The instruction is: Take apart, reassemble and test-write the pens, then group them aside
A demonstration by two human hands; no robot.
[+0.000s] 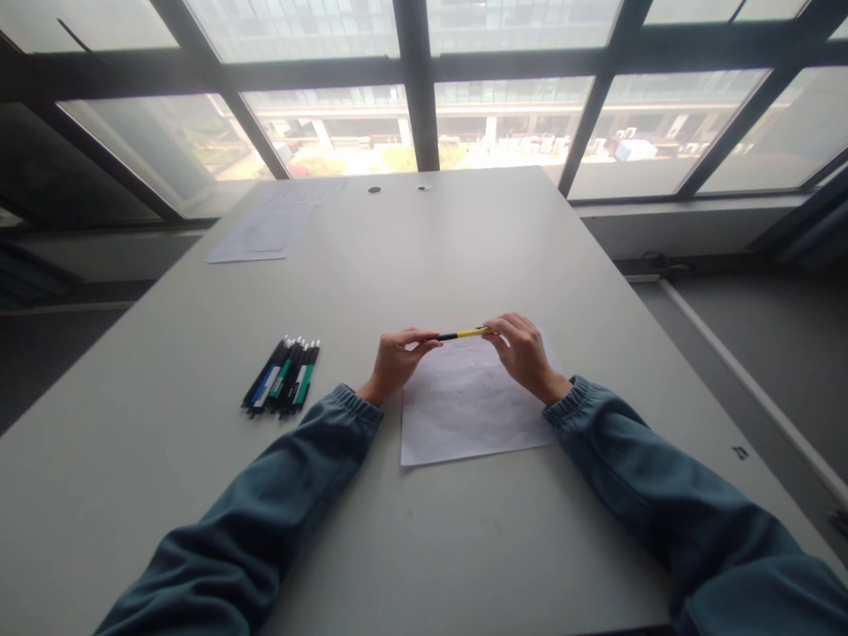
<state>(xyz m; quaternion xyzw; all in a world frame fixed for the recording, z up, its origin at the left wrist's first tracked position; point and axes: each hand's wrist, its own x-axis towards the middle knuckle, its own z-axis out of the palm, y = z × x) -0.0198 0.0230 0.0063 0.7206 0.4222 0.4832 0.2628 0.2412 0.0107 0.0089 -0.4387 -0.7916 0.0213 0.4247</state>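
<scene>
Partly yellow, the pen (465, 334) seems otherwise black.

A white table (424, 265) bears pens (281, 378) and paper sheets (473, 406)

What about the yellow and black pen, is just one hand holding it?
No, the left hand and the right hand hold opposite ends of the pen.

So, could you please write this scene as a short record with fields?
Left hand: pinches the black end of a pen
Right hand: pinches its yellow end
Paper: one white sheet, below the hands
Other pens: grouped on the table, left of the left hand
Far papers: table's far left
Windows: beyond the table
</scene>
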